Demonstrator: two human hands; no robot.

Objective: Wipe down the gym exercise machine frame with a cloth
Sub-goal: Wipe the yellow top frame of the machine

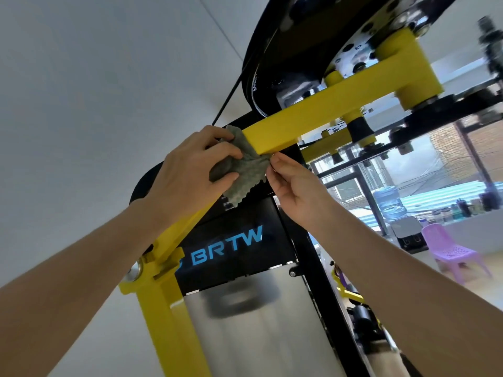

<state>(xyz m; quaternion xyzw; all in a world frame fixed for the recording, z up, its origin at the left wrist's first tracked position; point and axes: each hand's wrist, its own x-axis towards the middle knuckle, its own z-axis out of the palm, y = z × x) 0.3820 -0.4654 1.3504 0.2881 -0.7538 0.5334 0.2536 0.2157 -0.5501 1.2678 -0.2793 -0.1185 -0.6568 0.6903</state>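
Note:
A yellow square bar (pixel 313 115) of the gym machine frame runs from the centre up to the right, under a black pulley wheel (pixel 272 50). A grey-green cloth (pixel 245 172) is wrapped over the bar's left end. My left hand (pixel 190 170) grips the cloth against that end, fingers curled round it. My right hand (pixel 294 183) pinches the cloth's right edge just under the bar. A yellow upright (pixel 168 308) rises from the lower left.
A black panel (pixel 231 240) with blue BRTW lettering and a silver cover (pixel 258 322) sit below the hands. At right stand a water bottle (pixel 389 202), a purple plastic chair (pixel 451 251) and windows. White wall fills the left.

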